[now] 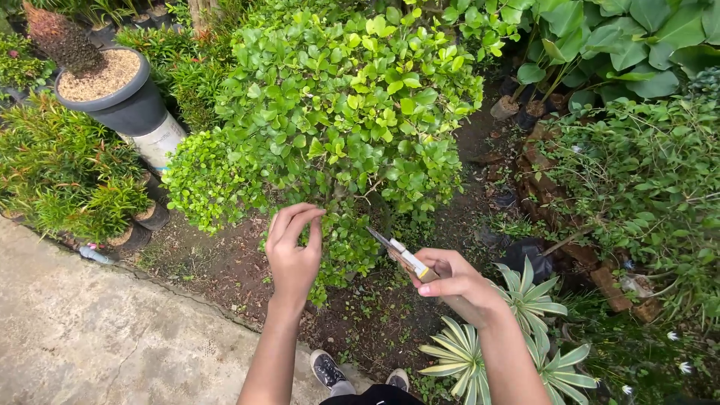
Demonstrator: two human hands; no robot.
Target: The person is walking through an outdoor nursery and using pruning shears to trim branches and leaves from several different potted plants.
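A dense green shrub (pixel 337 105) with small glossy leaves fills the middle of the view. My left hand (pixel 292 251) reaches into its lower leaves, fingers pinched around a small twig or leaf. My right hand (pixel 457 285) grips a pair of pruning shears (pixel 397 255) with pale handles. The blades point up and left toward the shrub's lower stems, just right of my left hand.
A dark pot (pixel 112 94) with gravel stands on a white cylinder at the upper left. A concrete path (pixel 90 337) lies at the lower left. Striped agave-like plants (pixel 510 337) grow beside my right arm. Bricks (pixel 600 277) and broad-leaved plants sit at the right. My shoes (pixel 330 371) are below.
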